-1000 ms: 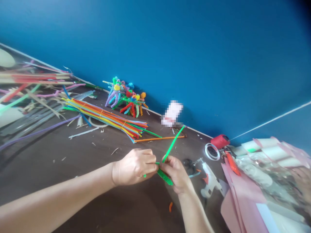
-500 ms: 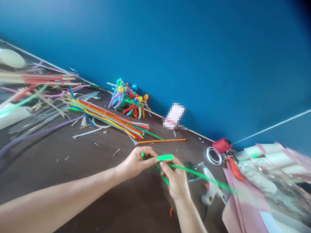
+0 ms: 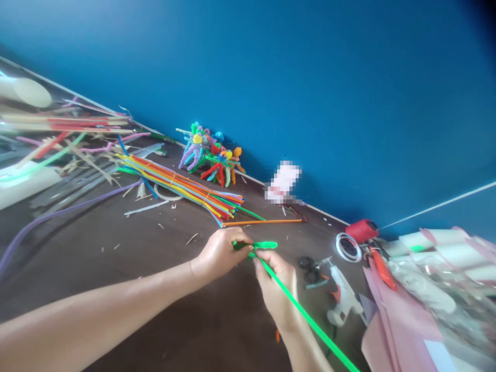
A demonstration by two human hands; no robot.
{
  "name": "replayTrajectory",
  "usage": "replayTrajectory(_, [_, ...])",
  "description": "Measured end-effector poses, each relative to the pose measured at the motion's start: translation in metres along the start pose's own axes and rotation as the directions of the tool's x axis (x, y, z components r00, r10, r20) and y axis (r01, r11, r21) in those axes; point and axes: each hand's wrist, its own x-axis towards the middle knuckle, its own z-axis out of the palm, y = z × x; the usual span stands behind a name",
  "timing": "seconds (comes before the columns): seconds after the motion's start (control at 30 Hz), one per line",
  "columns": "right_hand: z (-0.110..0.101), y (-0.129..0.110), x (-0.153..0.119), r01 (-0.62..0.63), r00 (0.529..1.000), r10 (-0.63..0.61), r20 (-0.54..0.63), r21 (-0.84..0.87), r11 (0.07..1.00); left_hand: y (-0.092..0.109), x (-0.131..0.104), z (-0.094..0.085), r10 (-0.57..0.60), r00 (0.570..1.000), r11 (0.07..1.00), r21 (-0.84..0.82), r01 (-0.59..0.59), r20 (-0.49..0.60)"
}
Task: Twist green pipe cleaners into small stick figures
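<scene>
I see a blue wall [image 3: 271,77] rising behind the bundle of pipe cleaners [image 3: 186,183], and a dark table [image 3: 96,279] beneath it. Left of the bundle I make out a blurred heap of sticks and strips [image 3: 73,126]; well to its right lies pink paper [image 3: 393,315]. The bundle itself is many-coloured and lies at a slant.

Between the bundle and the camera are both hands. The left hand [image 3: 222,253] pinches a green pipe cleaner [image 3: 310,323], fingers closed round it. The right hand [image 3: 279,284] grips it just beside, thumb and fingers drawn narrow. Its long end slants down to the right, away from the bundle; a short, thick green part shows above the right fingers, and I cannot tell whether it is the same piece.

Right of the bundle I see a glue gun [image 3: 344,294]. Coloured figures [image 3: 211,155] stand just beyond the bundle, a red spool [image 3: 361,231] well right of it, and a blurred orange scrap [image 3: 277,336] nearer the camera.
</scene>
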Motion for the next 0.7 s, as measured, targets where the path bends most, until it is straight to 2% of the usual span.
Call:
replayTrajectory(0.1, [-0.006,0.001,0.000,0.182,0.982,-0.167,0.084,-0.210,0.961,-0.001,-0.002,-0.002,0.073,0.996,0.982,0.173,-0.081,0.049])
replayTrajectory(0.2, [-0.014,-0.001,0.002,0.357,0.931,-0.303,0.204,-0.344,0.868,0.000,-0.004,-0.004,0.158,0.978,0.929,0.317,-0.193,0.135])
replayTrajectory(0.3, [-0.019,-0.007,0.004,0.433,0.900,-0.357,0.249,-0.428,0.793,0.002,-0.003,-0.007,0.216,0.955,0.869,0.406,-0.283,0.202])
replayTrajectory(0.37, [-0.021,-0.009,0.006,0.429,0.903,-0.361,0.233,-0.428,0.796,0.004,-0.002,-0.010,0.247,0.936,0.835,0.434,-0.337,0.250])
replayTrajectory(0.47, [-0.020,-0.005,0.008,0.351,0.932,-0.308,0.189,-0.267,0.897,0.005,0.000,-0.014,0.339,0.871,0.787,0.400,-0.470,0.357])
replayTrajectory(0.57, [-0.021,0.002,0.011,0.135,0.981,-0.129,0.143,-0.034,0.990,0.004,0.001,-0.015,0.424,0.811,0.771,0.309,-0.556,0.402])
replayTrajectory(0.7, [-0.022,0.006,0.013,-0.113,0.977,0.073,0.200,0.197,0.974,0.002,-0.001,-0.012,0.437,0.813,0.813,0.217,-0.540,0.385])
